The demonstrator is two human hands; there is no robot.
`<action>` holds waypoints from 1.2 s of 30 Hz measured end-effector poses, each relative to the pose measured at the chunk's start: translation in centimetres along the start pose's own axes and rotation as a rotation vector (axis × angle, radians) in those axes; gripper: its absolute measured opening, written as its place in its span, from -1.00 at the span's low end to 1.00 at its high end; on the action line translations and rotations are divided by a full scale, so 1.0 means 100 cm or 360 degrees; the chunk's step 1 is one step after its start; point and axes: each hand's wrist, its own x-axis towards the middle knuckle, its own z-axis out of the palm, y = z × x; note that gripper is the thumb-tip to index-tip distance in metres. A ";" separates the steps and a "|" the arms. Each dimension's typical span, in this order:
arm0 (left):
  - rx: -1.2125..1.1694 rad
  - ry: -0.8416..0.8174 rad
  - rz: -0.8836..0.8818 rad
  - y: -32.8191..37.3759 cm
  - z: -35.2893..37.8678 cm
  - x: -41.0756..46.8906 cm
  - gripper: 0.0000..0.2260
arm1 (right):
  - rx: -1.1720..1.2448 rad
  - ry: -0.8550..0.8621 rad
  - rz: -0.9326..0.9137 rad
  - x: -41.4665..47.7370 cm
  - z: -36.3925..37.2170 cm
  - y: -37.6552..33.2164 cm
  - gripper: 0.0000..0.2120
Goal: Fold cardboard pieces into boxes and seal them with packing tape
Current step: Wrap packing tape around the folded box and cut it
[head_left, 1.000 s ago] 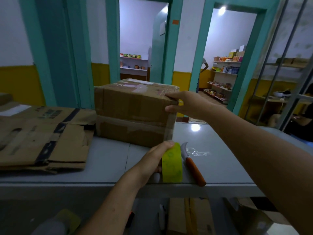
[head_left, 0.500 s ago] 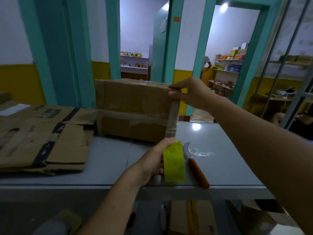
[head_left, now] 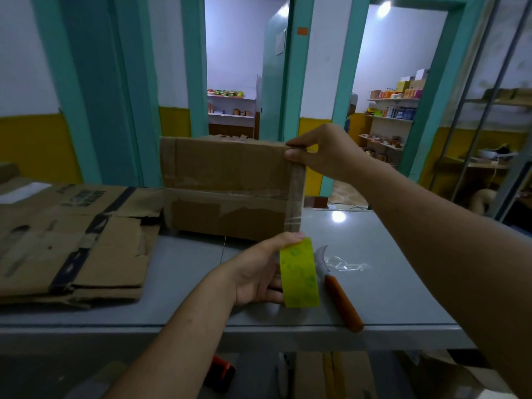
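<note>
Box (head_left: 227, 185) sits on the table (head_left: 388, 269), our right hand (head_left: 325, 156) pinches the tape strip (head_left: 296, 197) at its top right corner, left hand (head_left: 256, 275) grips the roll (head_left: 299, 273) below: we want that strip taut and square, then pressed flat down the edge.

one box (head_left: 227, 188), one tape roll (head_left: 299, 273), one knife (head_left: 336, 289)

- The fingertips of the left hand (head_left: 257, 272) are hidden behind the tape roll (head_left: 299, 273).
- The tape strip's (head_left: 295, 197) upper end is covered by the pinching right hand (head_left: 325, 154).
- The flattened cardboard (head_left: 72, 240) is cut off at the left edge.
- Goods on the far shelves (head_left: 394, 110) are too small to be identified.
</note>
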 end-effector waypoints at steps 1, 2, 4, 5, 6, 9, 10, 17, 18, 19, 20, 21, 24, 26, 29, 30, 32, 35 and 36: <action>-0.0010 -0.0011 -0.0008 0.000 0.000 0.000 -0.45 | 0.0006 -0.0004 0.0010 0.000 0.000 -0.001 -0.64; -0.0013 -0.0022 -0.0013 0.001 0.000 -0.001 -0.44 | 0.0013 -0.0006 0.0015 0.001 0.001 -0.002 -0.63; -0.0039 -0.0051 -0.0011 0.002 -0.001 -0.002 -0.40 | 0.0015 0.0014 0.0007 0.001 0.003 -0.003 -0.62; -0.0066 -0.0067 -0.0001 0.002 -0.001 -0.003 -0.38 | 0.0016 0.0032 0.0003 0.002 0.003 -0.003 -0.62; -0.0100 -0.0083 0.0015 0.003 -0.001 -0.005 -0.35 | 0.0026 0.0055 0.0001 0.002 0.003 -0.004 -0.62; -0.0212 -0.0111 0.0092 0.000 -0.004 -0.008 -0.18 | 0.0064 0.0101 0.0003 0.003 -0.005 -0.011 -0.65; -0.0235 -0.0111 0.0137 -0.002 -0.003 -0.010 -0.14 | 0.0070 0.0118 -0.0012 0.003 -0.009 -0.014 -0.66; -0.0600 -0.0077 0.0298 -0.008 0.027 -0.027 -0.33 | 0.0144 0.0338 -0.0054 -0.005 -0.030 -0.028 -0.72; -0.0640 -0.0083 0.0314 -0.008 0.033 -0.031 -0.47 | 0.0190 0.0394 -0.0030 -0.008 -0.032 -0.029 -0.72; -0.0655 -0.0068 0.0320 -0.007 0.038 -0.034 -0.58 | 0.0232 0.0444 -0.0002 -0.010 -0.035 -0.029 -0.71; -0.0638 -0.0020 0.0312 -0.006 0.043 -0.039 -0.61 | 0.0263 0.0485 0.0016 -0.012 -0.038 -0.029 -0.71; -0.0579 0.0044 0.0302 -0.006 0.046 -0.041 -0.59 | 0.0277 0.0508 0.0026 -0.015 -0.040 -0.030 -0.71; -0.0278 0.0167 0.0263 -0.005 0.044 -0.050 -0.47 | 0.0301 0.0520 0.0046 -0.023 -0.047 -0.032 -0.72; -0.0185 0.0136 0.0225 -0.005 0.041 -0.056 -0.49 | 0.0305 0.0511 0.0051 -0.029 -0.047 -0.033 -0.74; -0.0179 -0.0013 0.0231 -0.009 0.039 -0.059 -0.51 | 0.0279 0.0436 0.0072 -0.038 -0.038 -0.033 -0.74; -0.0191 -0.0078 0.0236 -0.011 0.039 -0.058 -0.50 | 0.0274 0.0399 0.0081 -0.042 -0.035 -0.033 -0.74; -0.0254 -0.0187 0.0237 -0.017 0.044 -0.055 -0.49 | 0.0279 0.0356 0.0084 -0.048 -0.030 -0.031 -0.72; -0.0295 -0.0312 0.0276 -0.022 0.051 -0.056 -0.57 | 0.0301 0.0325 0.0099 -0.056 -0.027 -0.028 -0.72; -0.0277 -0.0324 0.0292 -0.022 0.053 -0.057 -0.58 | 0.0308 0.0328 0.0101 -0.057 -0.027 -0.027 -0.73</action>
